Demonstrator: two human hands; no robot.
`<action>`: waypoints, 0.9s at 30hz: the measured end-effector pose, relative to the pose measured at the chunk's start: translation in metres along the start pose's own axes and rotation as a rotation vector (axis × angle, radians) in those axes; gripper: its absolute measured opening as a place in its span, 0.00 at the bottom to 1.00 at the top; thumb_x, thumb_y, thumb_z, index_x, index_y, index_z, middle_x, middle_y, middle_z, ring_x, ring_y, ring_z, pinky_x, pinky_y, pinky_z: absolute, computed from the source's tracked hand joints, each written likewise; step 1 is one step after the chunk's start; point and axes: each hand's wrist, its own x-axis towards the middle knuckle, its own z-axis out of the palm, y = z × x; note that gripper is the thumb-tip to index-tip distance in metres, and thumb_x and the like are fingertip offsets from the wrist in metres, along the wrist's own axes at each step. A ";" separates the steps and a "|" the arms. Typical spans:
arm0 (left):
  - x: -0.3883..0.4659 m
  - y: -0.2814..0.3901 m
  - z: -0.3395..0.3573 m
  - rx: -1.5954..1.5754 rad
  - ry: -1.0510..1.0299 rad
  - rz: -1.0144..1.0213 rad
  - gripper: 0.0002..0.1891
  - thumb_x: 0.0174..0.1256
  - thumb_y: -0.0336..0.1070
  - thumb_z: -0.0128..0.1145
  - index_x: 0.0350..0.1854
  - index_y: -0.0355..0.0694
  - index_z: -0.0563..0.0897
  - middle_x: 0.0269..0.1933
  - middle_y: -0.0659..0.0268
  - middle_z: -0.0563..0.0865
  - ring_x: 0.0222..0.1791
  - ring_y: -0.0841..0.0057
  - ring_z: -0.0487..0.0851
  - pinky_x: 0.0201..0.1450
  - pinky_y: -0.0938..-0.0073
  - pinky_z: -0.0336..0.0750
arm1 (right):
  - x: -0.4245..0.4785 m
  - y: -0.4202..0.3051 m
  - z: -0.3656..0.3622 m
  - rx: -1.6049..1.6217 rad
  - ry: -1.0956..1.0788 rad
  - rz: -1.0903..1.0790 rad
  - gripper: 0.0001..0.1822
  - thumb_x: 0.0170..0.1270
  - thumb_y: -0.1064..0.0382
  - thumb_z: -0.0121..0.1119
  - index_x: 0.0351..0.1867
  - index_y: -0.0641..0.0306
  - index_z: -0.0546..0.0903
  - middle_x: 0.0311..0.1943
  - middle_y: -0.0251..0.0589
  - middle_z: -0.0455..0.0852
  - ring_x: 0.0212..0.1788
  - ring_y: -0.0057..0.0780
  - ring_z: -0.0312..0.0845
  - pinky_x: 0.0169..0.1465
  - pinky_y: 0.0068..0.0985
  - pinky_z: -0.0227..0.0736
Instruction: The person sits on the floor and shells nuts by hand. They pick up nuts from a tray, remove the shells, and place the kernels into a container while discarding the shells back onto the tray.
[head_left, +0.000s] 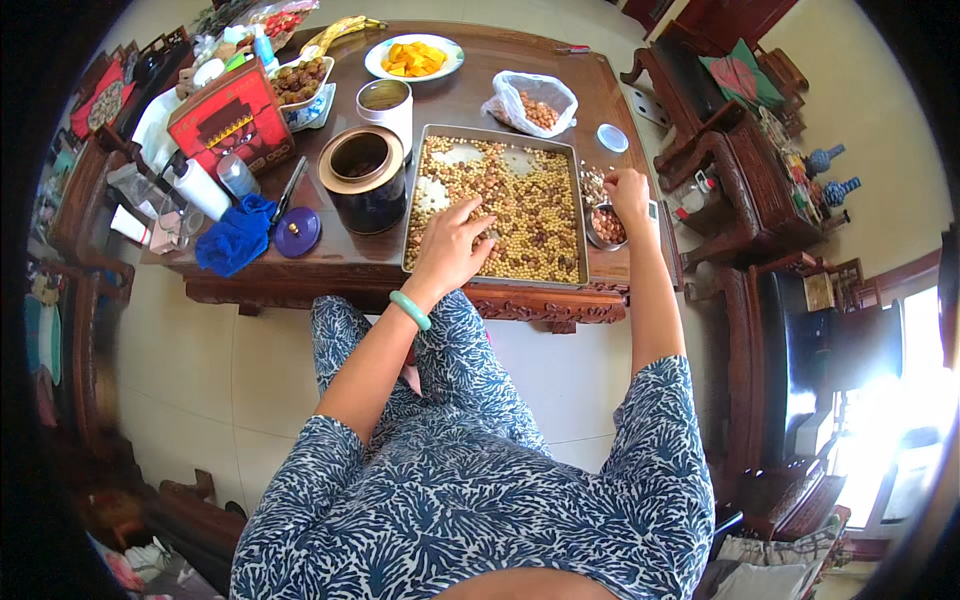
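Note:
A rectangular metal tray (498, 277) on the wooden table (480, 45) holds yellow beans mixed with brown nuts. My left hand (454, 244), with a green bangle at its wrist, is over the tray's left part, fingers spread and fingertips at the beans; whether it pinches anything is hard to tell. Right of the tray, my right hand (628, 196) hovers with fingers drawn together above a small metal bowl (607, 226) of reddish nuts. Whether it holds something cannot be seen. A small pile of pale bits (592, 184) lies beside it, between hand and tray.
Behind the tray sit a plastic bag of nuts (536, 109), a clear lid (612, 138) and a plate of orange pieces (414, 58). To its left stand a dark jar (362, 180), a white canister (386, 112), a purple lid (297, 231), a blue cloth (236, 236) and a red box (232, 124).

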 end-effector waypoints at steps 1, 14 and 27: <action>-0.003 -0.003 0.000 0.033 0.005 0.013 0.17 0.66 0.40 0.63 0.56 0.42 0.87 0.65 0.56 0.80 0.63 0.58 0.79 0.68 0.56 0.70 | -0.001 -0.003 0.000 -0.056 0.018 0.043 0.05 0.55 0.63 0.70 0.33 0.58 0.91 0.33 0.52 0.89 0.38 0.50 0.87 0.46 0.41 0.81; -0.004 -0.001 0.000 -0.080 0.106 -0.093 0.09 0.64 0.34 0.63 0.39 0.34 0.88 0.45 0.56 0.86 0.49 0.58 0.83 0.57 0.59 0.76 | -0.009 -0.125 0.055 0.021 0.014 -0.188 0.30 0.68 0.50 0.62 0.59 0.75 0.72 0.55 0.68 0.76 0.57 0.64 0.72 0.61 0.50 0.69; -0.003 0.004 0.001 -0.117 0.165 -0.064 0.06 0.62 0.32 0.62 0.31 0.35 0.86 0.36 0.58 0.84 0.42 0.60 0.82 0.52 0.58 0.75 | 0.001 -0.165 0.089 -0.263 -0.248 -0.077 0.19 0.76 0.52 0.48 0.56 0.65 0.73 0.47 0.60 0.82 0.48 0.57 0.84 0.49 0.46 0.81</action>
